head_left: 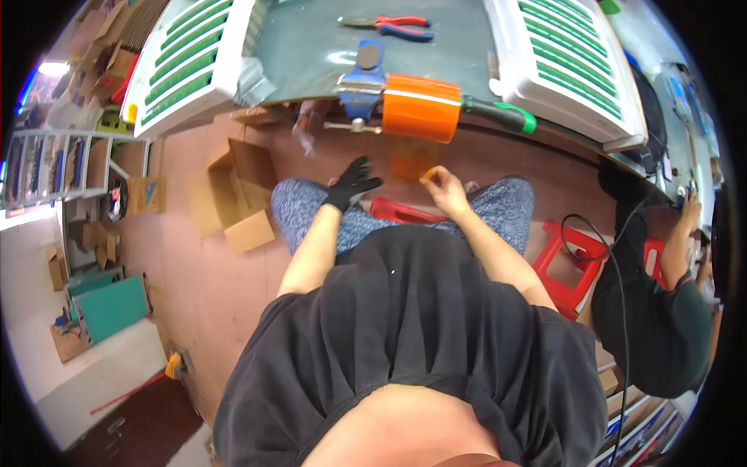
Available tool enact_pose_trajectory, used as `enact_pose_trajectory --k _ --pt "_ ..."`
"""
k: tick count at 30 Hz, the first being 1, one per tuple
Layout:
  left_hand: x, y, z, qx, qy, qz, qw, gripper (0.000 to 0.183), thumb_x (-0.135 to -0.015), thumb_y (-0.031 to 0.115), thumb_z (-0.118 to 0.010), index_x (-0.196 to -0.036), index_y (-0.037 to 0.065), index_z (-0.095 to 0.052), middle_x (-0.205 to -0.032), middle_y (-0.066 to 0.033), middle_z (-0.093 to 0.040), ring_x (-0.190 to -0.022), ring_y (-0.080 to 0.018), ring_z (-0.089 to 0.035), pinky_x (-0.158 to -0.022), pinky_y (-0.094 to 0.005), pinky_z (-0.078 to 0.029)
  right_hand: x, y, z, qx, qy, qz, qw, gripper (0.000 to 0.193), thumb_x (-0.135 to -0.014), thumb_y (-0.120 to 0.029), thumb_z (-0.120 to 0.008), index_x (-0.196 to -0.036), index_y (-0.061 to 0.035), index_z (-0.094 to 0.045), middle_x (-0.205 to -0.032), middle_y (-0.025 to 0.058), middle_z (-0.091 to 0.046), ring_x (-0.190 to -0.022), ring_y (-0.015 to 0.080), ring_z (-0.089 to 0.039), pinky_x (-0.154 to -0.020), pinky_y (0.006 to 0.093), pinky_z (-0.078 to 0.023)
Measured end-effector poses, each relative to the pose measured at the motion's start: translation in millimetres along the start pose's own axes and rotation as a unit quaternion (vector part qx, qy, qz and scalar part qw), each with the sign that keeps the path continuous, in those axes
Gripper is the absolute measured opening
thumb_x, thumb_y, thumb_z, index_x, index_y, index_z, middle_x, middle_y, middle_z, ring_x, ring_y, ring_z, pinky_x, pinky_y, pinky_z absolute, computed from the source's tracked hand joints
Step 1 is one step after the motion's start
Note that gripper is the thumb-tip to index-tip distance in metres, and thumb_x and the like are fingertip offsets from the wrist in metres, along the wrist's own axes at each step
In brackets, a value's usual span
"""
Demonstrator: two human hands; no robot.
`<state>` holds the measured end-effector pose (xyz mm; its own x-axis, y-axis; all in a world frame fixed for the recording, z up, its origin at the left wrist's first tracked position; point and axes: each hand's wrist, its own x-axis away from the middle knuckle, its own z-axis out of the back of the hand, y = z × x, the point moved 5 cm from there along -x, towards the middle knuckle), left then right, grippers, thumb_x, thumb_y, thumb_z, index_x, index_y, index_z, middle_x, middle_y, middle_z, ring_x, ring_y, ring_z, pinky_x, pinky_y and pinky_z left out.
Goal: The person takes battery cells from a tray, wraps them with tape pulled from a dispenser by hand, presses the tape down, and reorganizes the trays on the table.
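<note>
My left hand (352, 184), in a black glove, hovers over my left thigh with its fingers apart and nothing in them. Bare, my right hand (447, 194) is above the other thigh, thumb and fingertips pinched on a small orange-yellow piece (428, 175); its exact kind cannot be made out. Beyond both hands, a glossy orange roll (422, 109) sits at the bench edge beside a blue bench vise (364, 82). A black-and-green tool handle (499, 115) sticks out from the roll's right end. Farther back lie red-and-blue pliers (393, 28).
White racks with green slats (187, 58) flank the bench (311, 47). An open cardboard box (233, 194) stands on the floor at left. A red stool (572, 268) is at right, where a person in dark clothing (654, 327) sits near a hanging black cable (620, 311).
</note>
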<state>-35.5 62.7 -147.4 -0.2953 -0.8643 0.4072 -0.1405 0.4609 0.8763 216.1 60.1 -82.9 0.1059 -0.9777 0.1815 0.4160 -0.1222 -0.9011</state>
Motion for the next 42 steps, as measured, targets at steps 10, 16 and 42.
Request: enact_pose_trajectory --k 10,16,42 --pt "-14.6 45.1 -68.6 -0.302 -0.08 -0.062 0.948 0.038 -0.075 0.019 -0.076 -0.107 0.003 -0.064 -0.105 -0.0111 -0.066 -0.098 -0.0207 -0.061 -0.085 -0.0334 -0.048 9.2 25.5 -18.3 -0.185 -0.079 -0.072 0.977 0.026 -0.083 -0.02 -0.07 -0.096 0.0011 -0.061 -0.083 0.0088 -0.066 -0.078 0.0146 -0.062 -0.073 0.0281 -0.05" --pt "-1.9 34.0 -54.9 -0.433 -0.052 -0.248 0.865 0.031 -0.075 0.019 -0.076 -0.097 0.0 -0.065 -0.093 -0.0102 -0.067 -0.085 -0.0189 -0.063 -0.078 -0.0298 -0.05 34.9 -57.3 144.0 0.022 0.22 0.018 0.975 0.014 -0.083 -0.015 -0.067 -0.092 -0.0047 -0.064 -0.089 0.0071 -0.067 -0.078 0.0145 -0.064 -0.072 0.029 -0.051" --pt "26.8 31.5 -60.4 -0.222 0.016 -0.12 0.968 0.031 -0.074 0.018 -0.077 -0.094 -0.001 -0.063 -0.089 -0.0098 -0.067 -0.081 -0.017 -0.063 -0.076 -0.0294 -0.049 -3.2 -186.6 356.7 0.413 0.557 0.172 0.7 0.027 -0.074 -0.029 -0.075 -0.083 -0.0062 -0.065 -0.112 0.0123 -0.058 -0.104 0.0331 -0.054 -0.092 0.0434 -0.04"
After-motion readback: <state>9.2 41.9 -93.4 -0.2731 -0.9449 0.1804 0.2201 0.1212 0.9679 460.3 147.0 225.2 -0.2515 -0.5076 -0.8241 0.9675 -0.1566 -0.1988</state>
